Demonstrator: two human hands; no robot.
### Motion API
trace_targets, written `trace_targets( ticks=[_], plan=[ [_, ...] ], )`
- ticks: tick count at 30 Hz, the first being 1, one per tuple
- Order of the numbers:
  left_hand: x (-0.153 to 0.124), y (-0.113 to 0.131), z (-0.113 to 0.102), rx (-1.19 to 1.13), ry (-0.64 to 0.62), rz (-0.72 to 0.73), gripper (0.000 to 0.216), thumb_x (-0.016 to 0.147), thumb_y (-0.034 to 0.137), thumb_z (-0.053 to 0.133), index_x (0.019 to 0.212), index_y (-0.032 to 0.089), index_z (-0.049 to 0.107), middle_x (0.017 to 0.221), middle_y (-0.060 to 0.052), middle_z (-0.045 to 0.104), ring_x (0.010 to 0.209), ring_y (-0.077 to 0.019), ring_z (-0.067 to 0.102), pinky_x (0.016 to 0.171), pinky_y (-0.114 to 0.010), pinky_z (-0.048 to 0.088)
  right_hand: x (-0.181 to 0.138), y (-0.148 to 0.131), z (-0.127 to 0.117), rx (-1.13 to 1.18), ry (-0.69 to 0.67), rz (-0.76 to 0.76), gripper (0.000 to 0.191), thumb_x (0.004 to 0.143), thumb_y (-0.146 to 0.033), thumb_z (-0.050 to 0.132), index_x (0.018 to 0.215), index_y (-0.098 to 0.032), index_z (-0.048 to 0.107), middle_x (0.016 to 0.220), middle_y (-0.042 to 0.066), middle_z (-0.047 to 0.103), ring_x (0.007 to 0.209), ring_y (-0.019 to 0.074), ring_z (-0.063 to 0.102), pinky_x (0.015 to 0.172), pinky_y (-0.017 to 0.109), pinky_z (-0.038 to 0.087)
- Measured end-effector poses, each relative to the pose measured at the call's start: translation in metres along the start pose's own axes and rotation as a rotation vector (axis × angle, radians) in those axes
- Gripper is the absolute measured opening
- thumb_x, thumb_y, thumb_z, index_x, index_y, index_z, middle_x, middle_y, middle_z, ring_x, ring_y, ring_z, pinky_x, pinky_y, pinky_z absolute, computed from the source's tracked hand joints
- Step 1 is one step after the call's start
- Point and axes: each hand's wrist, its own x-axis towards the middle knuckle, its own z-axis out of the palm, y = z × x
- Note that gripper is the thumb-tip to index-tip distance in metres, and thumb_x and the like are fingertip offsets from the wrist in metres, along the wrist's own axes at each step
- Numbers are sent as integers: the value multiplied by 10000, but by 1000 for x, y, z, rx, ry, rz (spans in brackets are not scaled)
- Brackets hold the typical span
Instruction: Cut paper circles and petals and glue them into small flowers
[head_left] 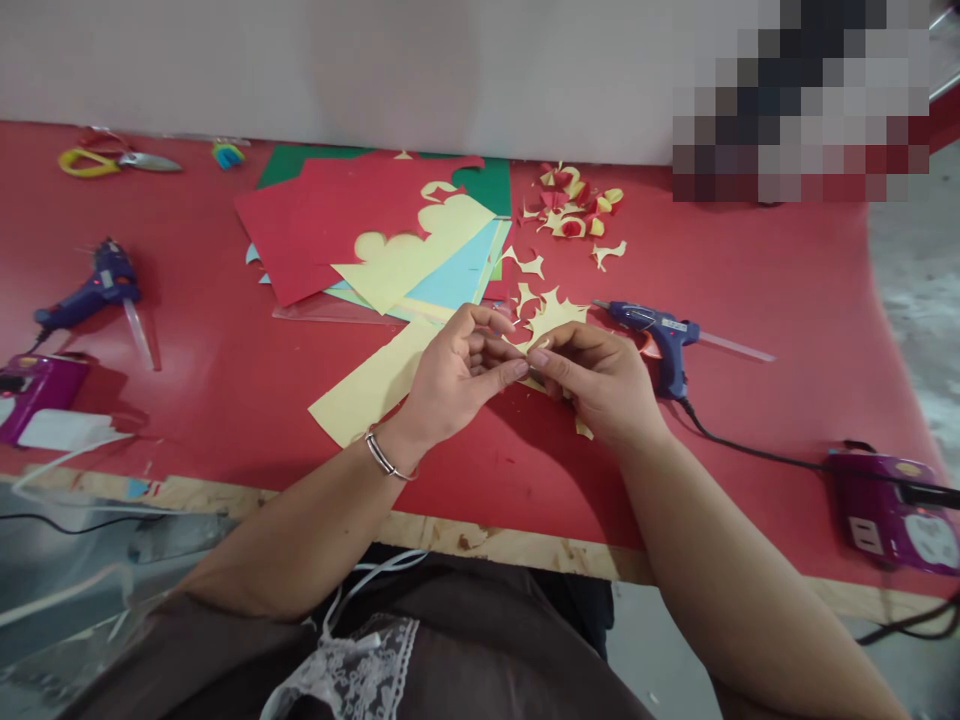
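Note:
My left hand (457, 375) and my right hand (604, 385) meet at the fingertips above the red table, both closed in a pinch. Whatever lies between them is tiny and mostly hidden; only a pale yellowish edge shows. Just behind the fingers is a cut-out yellow paper scrap (559, 312) with curved notches. A long yellow paper strip (367, 395) lies flat beneath my left hand and wrist. To the right of my right hand a blue hot glue gun (649, 325) rests on its side, with a clear glue stick out of its back.
Stacked red paper (322, 215), yellow, blue and green sheets lie behind my hands. Small red and yellow folded paper pieces (574, 200) are heaped beyond. Scissors (94, 162), another glue gun (105, 280) and a purple power strip (45, 395) are leftward; another purple power strip (892, 510) is right.

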Motion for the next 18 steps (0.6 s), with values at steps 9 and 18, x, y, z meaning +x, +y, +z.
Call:
trace_targets(
  ticks=[9,18],
  plan=[
    [-2,-1,0,58,7,62,314,879,187,833,1065,229,583,924,-6,756,863,-130,758,792,-238,624,-1,-2,-1,-55,27,-12,359,844,-515,899,803,-199,733,631,-31,626,517,94,496,482,254,398],
    [-4,0,1,111,18,122,240,911,178,790,1031,219,586,948,-18,742,857,-121,733,764,-219,611,-2,-5,0,-130,83,-10,336,843,-519,881,807,-199,784,626,-18,634,525,97,474,488,262,362]
  ],
)
